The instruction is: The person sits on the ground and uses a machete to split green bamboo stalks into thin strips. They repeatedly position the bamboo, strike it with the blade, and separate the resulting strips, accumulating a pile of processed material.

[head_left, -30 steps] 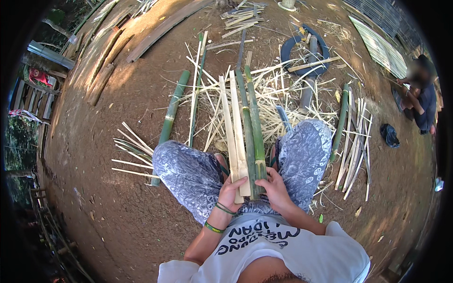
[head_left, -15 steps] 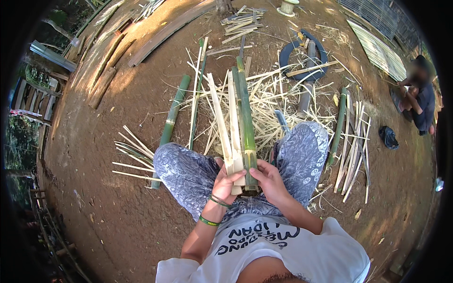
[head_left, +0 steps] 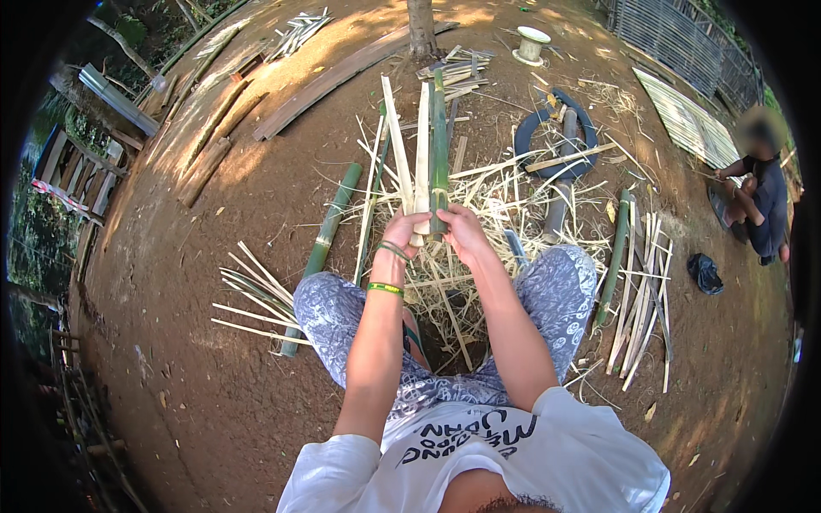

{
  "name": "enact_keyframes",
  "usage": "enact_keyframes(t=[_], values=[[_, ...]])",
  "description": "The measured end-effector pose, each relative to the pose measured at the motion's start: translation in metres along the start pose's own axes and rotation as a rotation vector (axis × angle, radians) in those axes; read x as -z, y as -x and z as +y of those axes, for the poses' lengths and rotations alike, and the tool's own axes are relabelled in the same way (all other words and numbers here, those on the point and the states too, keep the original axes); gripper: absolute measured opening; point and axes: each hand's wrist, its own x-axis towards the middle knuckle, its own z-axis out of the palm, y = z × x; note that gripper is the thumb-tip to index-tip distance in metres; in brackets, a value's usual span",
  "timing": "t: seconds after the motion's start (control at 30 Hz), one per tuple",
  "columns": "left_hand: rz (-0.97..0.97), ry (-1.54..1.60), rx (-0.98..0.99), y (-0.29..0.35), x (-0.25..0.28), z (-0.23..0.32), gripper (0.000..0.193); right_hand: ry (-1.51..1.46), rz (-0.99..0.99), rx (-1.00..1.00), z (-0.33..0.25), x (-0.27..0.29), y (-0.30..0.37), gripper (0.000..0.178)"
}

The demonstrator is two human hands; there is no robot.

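Note:
Both arms reach forward over my crossed legs, holding split bamboo lengthwise with the far ends pointing away from me. My left hand (head_left: 405, 229) is closed round the near ends of pale split bamboo pieces (head_left: 422, 167), which spread apart toward their far ends. Beside them, my right hand (head_left: 463, 231) grips the near end of a green bamboo piece (head_left: 440, 141), skin side up. The pale and green pieces lie close together between the hands. Fingers beneath the bamboo are hidden.
Bamboo shavings (head_left: 479, 295) cover the ground ahead. A green bamboo pole (head_left: 329, 227) and cut strips (head_left: 256, 312) lie left; another green pole (head_left: 613, 256) and strips (head_left: 637, 295) lie right. A black ring (head_left: 523, 141) surrounds a post (head_left: 560, 184). A person (head_left: 765, 192) crouches far right.
Both hands have moved forward from my lap to over the shavings, carrying the bamboo along. My arms are now stretched out, and the view has tilted slightly upward.

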Motion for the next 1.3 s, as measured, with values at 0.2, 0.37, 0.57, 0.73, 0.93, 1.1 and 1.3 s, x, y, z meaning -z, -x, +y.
enact_keyframes(t=[0.2,0.37,0.57,0.73,0.93,1.1,1.3], values=[[0.054,0.067,0.414,-0.072,0.038,-0.137,0.058,-0.159,0.114,0.109,0.122,0.105,-0.050,0.012],[0.056,-0.072,0.305,-0.042,0.084,-0.167,0.059,0.072,0.290,-0.167,0.160,0.094,-0.028,0.018],[0.098,-0.242,0.309,-0.039,0.089,-0.168,0.061,0.218,0.334,-0.256,0.159,0.100,-0.020,0.025],[0.220,-0.374,0.264,-0.032,0.079,-0.175,0.064,0.104,0.409,-0.271,0.146,0.095,-0.007,0.019],[0.243,-0.405,0.273,-0.034,0.085,-0.181,0.057,0.094,0.469,-0.204,0.168,0.114,-0.016,0.016],[0.285,-0.353,0.243,-0.029,0.083,-0.182,0.043,0.116,0.425,-0.269,0.163,0.112,-0.006,0.032],[0.281,-0.448,0.255,-0.033,0.097,-0.189,0.056,0.046,0.424,-0.281,0.155,0.106,-0.002,0.030]])
